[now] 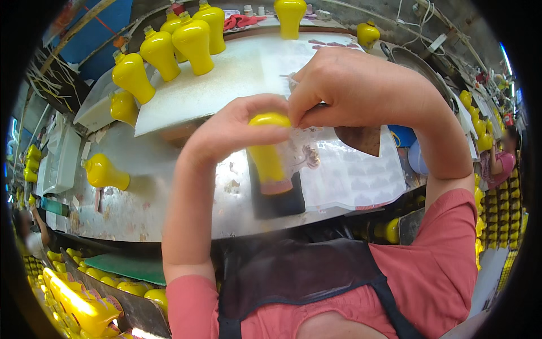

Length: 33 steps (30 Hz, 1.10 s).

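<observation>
A glossy yellow vase point(266, 161) stands in front of me on a dark pad point(285, 207). My left hand point(240, 125) curls around its upper part, thumb and fingers on either side of the rounded shoulder. A thin see-through film with a grey flower print point(307, 157) lies along the vase's right side. At the film's top edge my right hand point(333, 90) is closed in a pinch, fingertips close to the vase's shoulder. Below the right wrist shows a brown pointed flat piece point(364, 140); whether the hand holds it I cannot tell.
A sheet of printed film point(358, 178) covers the table's right part. Several yellow vases point(193, 45) stand on a white board point(237, 73) at the back left. One vase point(106, 172) lies on the metal table. A blue bowl point(416, 158) sits beyond my right forearm.
</observation>
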Motion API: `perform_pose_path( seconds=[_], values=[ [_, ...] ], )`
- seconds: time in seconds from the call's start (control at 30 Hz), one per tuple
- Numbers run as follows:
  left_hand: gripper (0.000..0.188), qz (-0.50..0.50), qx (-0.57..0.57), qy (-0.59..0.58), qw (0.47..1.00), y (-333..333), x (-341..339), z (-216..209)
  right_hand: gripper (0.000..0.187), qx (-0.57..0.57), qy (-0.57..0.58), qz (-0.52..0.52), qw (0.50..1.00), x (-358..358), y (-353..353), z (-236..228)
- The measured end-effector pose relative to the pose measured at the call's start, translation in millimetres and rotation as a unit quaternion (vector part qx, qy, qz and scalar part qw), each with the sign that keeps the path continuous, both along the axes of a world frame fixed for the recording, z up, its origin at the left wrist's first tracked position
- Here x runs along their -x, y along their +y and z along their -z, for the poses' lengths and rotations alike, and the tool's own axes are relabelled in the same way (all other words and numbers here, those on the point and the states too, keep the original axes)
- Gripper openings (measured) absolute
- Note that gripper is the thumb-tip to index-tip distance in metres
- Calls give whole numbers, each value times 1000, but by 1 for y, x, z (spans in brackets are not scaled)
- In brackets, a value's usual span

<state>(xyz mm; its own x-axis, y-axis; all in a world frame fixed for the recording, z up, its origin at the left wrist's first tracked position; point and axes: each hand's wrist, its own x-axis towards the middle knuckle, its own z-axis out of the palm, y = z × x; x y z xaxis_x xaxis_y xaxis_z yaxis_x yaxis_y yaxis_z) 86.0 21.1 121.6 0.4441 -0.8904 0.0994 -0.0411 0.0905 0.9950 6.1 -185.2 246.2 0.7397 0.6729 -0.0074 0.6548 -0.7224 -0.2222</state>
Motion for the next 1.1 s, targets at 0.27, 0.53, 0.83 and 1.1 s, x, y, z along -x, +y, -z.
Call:
perform_pose_path(
  seconds=[0.27,0.53,0.83,1.1],
  values=[
    [32,-7,-20,143,989,17,31,3,19,-144,-55,31,988,19,-11,40],
    [16,-211,27,64,975,21,78,21,51,-427,374,262,780,35,-10,115],
    [14,-333,-89,-202,917,21,105,67,9,-311,-50,110,943,45,1,127],
    [30,-457,-164,-338,806,7,84,106,19,-187,5,197,962,-19,8,140]
  ],
)
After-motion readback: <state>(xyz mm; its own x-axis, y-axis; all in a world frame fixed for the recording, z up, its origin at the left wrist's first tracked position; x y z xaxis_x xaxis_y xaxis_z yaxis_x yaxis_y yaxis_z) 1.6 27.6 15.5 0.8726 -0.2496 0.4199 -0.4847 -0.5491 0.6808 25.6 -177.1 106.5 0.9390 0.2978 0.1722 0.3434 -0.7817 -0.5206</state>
